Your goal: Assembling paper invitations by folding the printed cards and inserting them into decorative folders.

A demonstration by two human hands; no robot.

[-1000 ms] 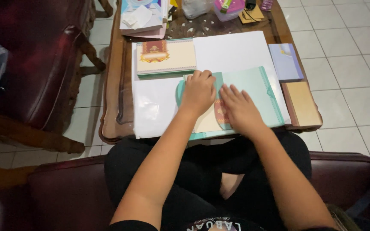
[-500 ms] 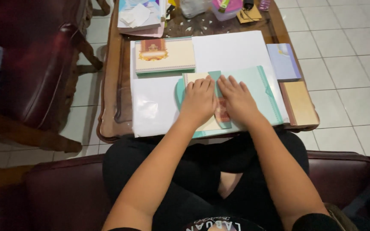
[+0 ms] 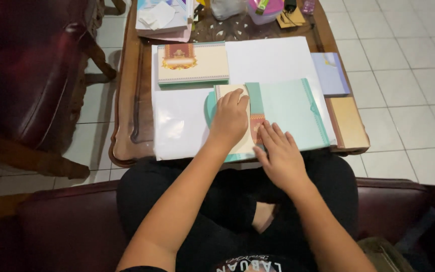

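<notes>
A pale green folded card cover (image 3: pixel 290 113) lies open on a big white sheet (image 3: pixel 273 60) on the wooden table (image 3: pixel 129 100). A cream insert (image 3: pixel 227 91) rests on the cover's left half. My left hand (image 3: pixel 229 120) presses flat on that insert, fingers together. My right hand (image 3: pixel 278 153) lies flat at the cover's near edge, fingertips by a small red patterned patch (image 3: pixel 256 124). Neither hand grips anything.
A stack of cream cards with a red and gold picture (image 3: pixel 192 63) sits at the back left. A lilac stack (image 3: pixel 331 73) and a tan stack (image 3: pixel 347 121) lie at the right edge. Papers and a plastic tub (image 3: pixel 265 10) crowd the far end. A dark red armchair (image 3: pixel 36 75) stands left.
My right hand has slid back toward me, off the middle of the cover to its near edge. My left hand stays pressed on the insert.
</notes>
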